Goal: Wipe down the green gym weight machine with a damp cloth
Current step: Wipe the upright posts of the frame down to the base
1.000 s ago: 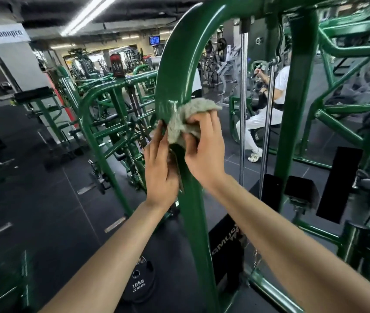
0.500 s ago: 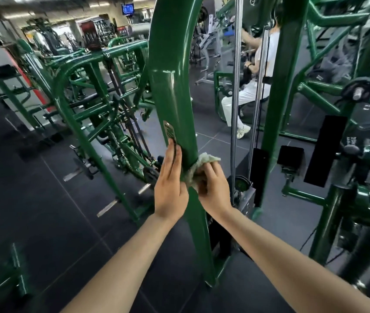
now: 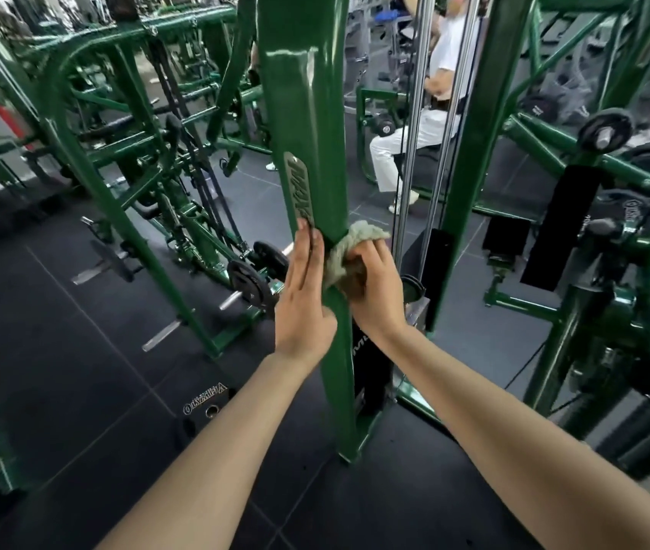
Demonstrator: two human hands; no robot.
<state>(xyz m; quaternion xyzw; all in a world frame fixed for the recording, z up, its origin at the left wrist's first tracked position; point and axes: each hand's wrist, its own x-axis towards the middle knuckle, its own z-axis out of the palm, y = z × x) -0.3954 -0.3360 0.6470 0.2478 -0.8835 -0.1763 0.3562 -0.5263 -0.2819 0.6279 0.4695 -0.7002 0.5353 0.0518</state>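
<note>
1. A dark tiled floor [image 3: 57, 351] runs under everything.
2. A seated person in white clothes [image 3: 414, 140] is far, right of centre.
3. Black weight plates [image 3: 250, 281] hang on a rack to the left.
4. A black plate marked OLYMPIA [image 3: 204, 398] lies on the floor, near.

Your left hand [image 3: 302, 299] lies flat with straight fingers against the left face of the green upright post [image 3: 307, 113], its fingertips just below the metal nameplate [image 3: 298, 188]. Your right hand [image 3: 374, 289] grips the bunched pale cloth [image 3: 351, 248], pressing it against the post's right side. Behind the post stand two chrome guide rods [image 3: 410, 152], and farther back a person in white [image 3: 426, 125] sits.
</note>
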